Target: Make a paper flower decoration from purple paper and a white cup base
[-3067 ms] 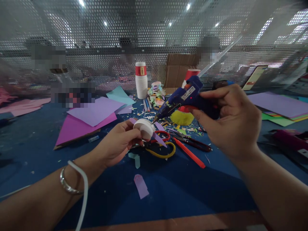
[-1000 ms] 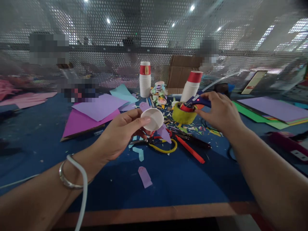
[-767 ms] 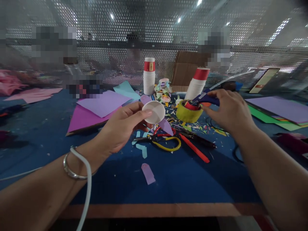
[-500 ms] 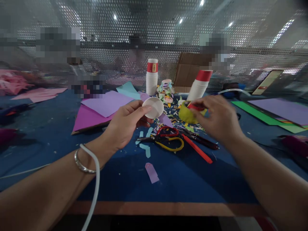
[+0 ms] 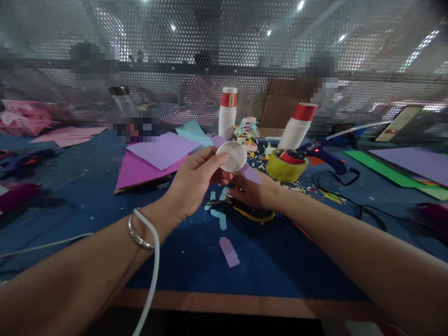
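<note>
My left hand is closed on a white paper cup, thumb over its rim, with the mouth tilted toward me. A purple paper strip shows just beyond the cup's right side. My right hand reaches in low behind the cup, over the scissors; its fingertips are partly hidden and blurred. Blue paper pieces and a small purple paper piece lie on the table below. A glue gun with a lit red light rests with its front end at the yellow tape roll.
Two stacks of paper cups, one upright and one leaning, stand at the back beside a cup covered in paper scraps. Purple sheets lie left, more coloured sheets right. A black cord crosses the right side.
My right hand has left the tape roll and moved left to the scissors below the cup. The glue gun now shows at the roll. My left hand still holds the cup.
</note>
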`<move>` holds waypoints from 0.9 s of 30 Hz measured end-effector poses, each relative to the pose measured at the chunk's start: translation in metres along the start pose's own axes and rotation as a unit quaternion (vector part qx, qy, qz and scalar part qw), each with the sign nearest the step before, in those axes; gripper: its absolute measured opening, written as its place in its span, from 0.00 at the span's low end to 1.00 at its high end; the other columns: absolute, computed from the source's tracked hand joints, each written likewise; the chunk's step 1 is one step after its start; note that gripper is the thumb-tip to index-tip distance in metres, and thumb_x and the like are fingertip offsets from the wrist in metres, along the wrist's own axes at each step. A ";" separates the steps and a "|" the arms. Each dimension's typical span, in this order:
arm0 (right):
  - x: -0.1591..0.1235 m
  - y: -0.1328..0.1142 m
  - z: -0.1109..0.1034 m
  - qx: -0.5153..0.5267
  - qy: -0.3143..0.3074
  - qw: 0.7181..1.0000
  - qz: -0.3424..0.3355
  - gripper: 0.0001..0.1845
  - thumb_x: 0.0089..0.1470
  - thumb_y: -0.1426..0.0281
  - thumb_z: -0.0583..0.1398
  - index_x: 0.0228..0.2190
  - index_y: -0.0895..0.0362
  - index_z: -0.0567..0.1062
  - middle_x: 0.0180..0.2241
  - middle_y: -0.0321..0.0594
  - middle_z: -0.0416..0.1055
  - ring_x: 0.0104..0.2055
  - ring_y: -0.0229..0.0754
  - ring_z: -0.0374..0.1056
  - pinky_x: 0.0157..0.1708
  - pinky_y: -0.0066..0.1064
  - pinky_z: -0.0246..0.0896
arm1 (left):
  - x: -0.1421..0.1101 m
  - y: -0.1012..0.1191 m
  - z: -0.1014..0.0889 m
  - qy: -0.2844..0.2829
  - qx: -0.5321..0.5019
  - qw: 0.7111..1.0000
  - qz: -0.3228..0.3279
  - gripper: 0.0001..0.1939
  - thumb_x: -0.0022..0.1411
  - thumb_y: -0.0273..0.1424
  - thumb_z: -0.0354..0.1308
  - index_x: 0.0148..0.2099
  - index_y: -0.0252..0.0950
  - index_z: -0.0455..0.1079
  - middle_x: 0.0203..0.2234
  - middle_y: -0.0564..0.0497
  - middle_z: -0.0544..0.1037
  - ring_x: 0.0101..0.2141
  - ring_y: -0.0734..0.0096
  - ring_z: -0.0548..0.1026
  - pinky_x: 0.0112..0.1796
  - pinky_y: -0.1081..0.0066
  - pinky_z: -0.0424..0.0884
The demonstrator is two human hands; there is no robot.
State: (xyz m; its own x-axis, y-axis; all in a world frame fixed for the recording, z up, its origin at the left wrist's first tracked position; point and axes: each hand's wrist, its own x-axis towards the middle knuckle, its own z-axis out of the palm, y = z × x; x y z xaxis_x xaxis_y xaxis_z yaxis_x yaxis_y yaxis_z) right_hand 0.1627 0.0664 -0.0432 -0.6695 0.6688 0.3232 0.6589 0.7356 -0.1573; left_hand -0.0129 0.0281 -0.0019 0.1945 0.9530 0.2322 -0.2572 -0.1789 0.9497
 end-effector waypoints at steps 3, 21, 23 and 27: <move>0.009 0.002 0.005 0.020 -0.010 1.000 -0.012 0.13 0.54 0.71 0.61 0.43 0.56 0.77 0.47 0.51 0.76 0.51 0.54 0.70 0.52 0.46 0.65 | 0.001 -0.002 -0.001 -0.003 -0.002 1.000 -0.003 0.08 0.58 0.33 0.65 0.35 0.33 0.73 0.24 0.53 0.75 0.25 0.76 0.72 0.27 0.75 0.69; -0.013 0.012 -0.030 0.305 0.149 0.937 0.082 0.04 0.55 0.70 0.63 0.33 0.56 0.79 0.34 0.40 0.71 0.33 0.38 0.68 0.34 0.33 0.64 | 0.008 0.007 0.002 0.065 -0.076 0.982 -0.163 0.05 0.54 0.25 0.50 0.31 0.32 0.67 0.20 0.51 0.70 0.18 0.75 0.68 0.20 0.76 0.67; -0.012 0.010 -0.034 0.305 0.193 0.929 0.085 0.05 0.55 0.68 0.64 0.33 0.55 0.80 0.34 0.39 0.71 0.33 0.38 0.66 0.34 0.33 0.61 | 0.009 0.006 0.000 0.057 -0.086 0.981 -0.164 0.05 0.53 0.25 0.50 0.32 0.32 0.67 0.20 0.51 0.70 0.19 0.74 0.68 0.20 0.76 0.67; -0.014 0.005 -0.041 0.359 0.197 0.907 0.100 0.04 0.56 0.68 0.64 0.34 0.55 0.79 0.29 0.34 0.69 0.29 0.34 0.61 0.30 0.31 0.56 | 0.009 0.004 -0.002 0.046 -0.096 0.981 -0.160 0.06 0.53 0.24 0.51 0.34 0.32 0.68 0.21 0.51 0.70 0.19 0.74 0.69 0.19 0.76 0.67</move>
State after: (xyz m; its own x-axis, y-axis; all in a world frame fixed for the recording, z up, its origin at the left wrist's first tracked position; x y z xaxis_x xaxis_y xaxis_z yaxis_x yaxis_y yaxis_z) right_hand 0.1897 0.0563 -0.0106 -0.2932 0.8104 0.5073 0.2651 0.5787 -0.7712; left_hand -0.0143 0.0370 0.0034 0.2101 0.9726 -0.0994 -0.3720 0.1736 0.9119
